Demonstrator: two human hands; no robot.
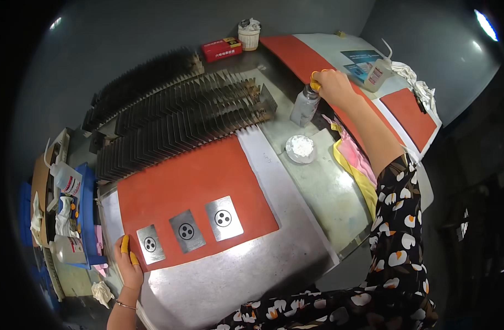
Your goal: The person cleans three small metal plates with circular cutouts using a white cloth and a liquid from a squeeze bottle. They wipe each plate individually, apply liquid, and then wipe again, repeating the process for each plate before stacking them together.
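Observation:
My right hand [335,88] reaches far right, its fingers in yellow finger cots curled at the cap of an upright, whitish bottle [305,110]. How firmly they grip the cap is hard to see. At the near left corner of a red mat [189,176], my left hand [129,264] rests with fingers stretched out, yellow cots on some of them. Closest to it lies a silver metal plate [151,254] printed with a black ring and three dots. A second plate [194,246] and a third plate [233,228] lie in a row to its right.
Racks of dark upright sheets [169,132] stand behind the mat. A small dish of white material [301,147] sits near the bottle. Pink and yellow cloths [351,159] lie at right. Squeeze bottles stand beside a blue tray [87,220] at left; another squeeze bottle [377,76] stands far right.

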